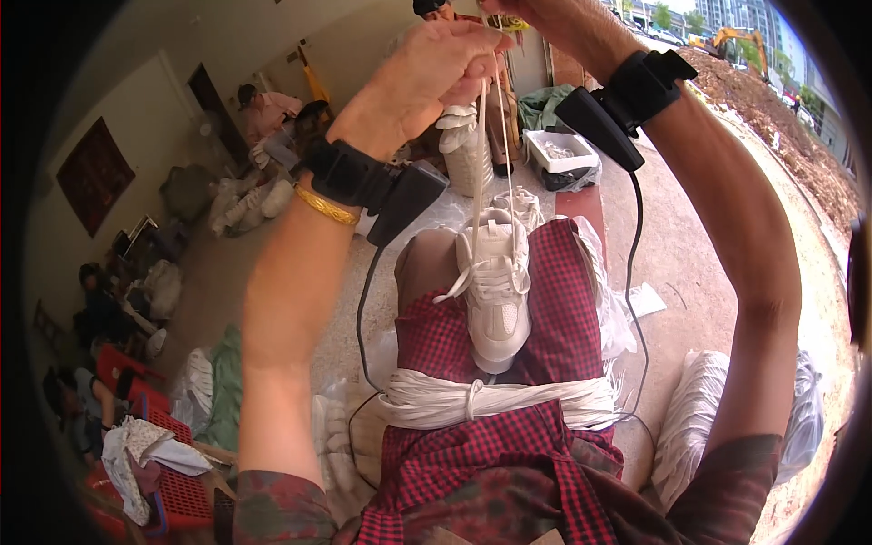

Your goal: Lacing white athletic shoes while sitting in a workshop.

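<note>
A white sneaker (499,300) rests between my thighs, its toe pointing toward me. White shoelace (478,182) strands rise from it, pulled up to my raised hands. My left hand (436,68) is closed, pinching the lace between thumb and fingers. Higher up, my right hand (540,13) is closed on the lace too, partly cut off by the upper edge. Loose lace ends hang at the sneaker's left side. Across my lap, over a red-and-black checked apron (427,341), lies a tied bundle of white laces (509,400).
A second white shoe (520,207) sits just beyond the sneaker. Farther off are a stack of shoes (465,154) and a white tray (560,153). White shoes are piled at the right (695,413). A red basket (186,495) stands lower left. Several people sit around.
</note>
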Available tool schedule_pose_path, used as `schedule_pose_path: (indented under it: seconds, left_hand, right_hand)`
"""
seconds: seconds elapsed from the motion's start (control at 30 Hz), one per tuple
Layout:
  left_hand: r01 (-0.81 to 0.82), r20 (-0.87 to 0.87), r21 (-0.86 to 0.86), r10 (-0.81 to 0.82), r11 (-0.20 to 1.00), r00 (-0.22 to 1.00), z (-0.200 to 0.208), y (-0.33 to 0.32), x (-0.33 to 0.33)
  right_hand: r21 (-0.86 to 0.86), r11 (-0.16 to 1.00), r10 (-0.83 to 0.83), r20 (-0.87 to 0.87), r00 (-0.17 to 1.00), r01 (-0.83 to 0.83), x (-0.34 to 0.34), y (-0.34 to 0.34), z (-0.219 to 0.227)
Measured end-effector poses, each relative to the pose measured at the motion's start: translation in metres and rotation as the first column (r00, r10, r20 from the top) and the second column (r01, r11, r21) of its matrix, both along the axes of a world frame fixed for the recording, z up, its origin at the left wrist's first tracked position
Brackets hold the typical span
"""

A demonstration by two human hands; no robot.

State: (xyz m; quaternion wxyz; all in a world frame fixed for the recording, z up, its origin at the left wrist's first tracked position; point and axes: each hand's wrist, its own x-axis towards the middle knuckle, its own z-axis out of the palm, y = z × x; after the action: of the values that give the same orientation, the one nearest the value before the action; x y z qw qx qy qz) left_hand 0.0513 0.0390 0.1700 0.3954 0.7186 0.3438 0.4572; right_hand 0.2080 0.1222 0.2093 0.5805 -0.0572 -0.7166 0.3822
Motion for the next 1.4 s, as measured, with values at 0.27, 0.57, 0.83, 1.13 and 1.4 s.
schedule_pose_path:
  seconds: [0.27, 0.57, 0.83, 1.13, 1.4]
  left_hand:
    - [-0.143, 0.302, 0.172, 0.086, 0.975, 0.949, 0.034, 0.023, -0.005]
    - [-0.074, 0.285, 0.330, -0.025, 0.941, 0.958, 0.064, 0.040, 0.013]
    - [-0.381, 0.343, 0.175, 0.307, 0.908, 0.888, 0.019, 0.049, -0.119]
    - [-0.291, 0.246, 0.185, 0.242, 0.939, 0.939, 0.039, 0.028, -0.103]
    - [-0.390, 0.173, 0.126, 0.366, 0.912, 0.914, 0.040, 0.028, -0.114]
  right_hand:
    - [0.703, 0.629, -0.606, 0.176, 0.776, 0.332, 0.053, -0.025, -0.032]
    - [-0.037, 0.995, -0.060, 0.522, 0.851, 0.093, -0.002, -0.065, -0.147]
    - [-0.072, 0.966, -0.203, 0.391, 0.898, 0.249, 0.026, -0.055, -0.153]
    - [0.107, 0.985, -0.172, 0.599, 0.782, 0.135, -0.008, -0.061, -0.182]
    - [0.390, 0.902, -0.417, 0.679, 0.604, 0.184, 0.032, -0.077, -0.235]
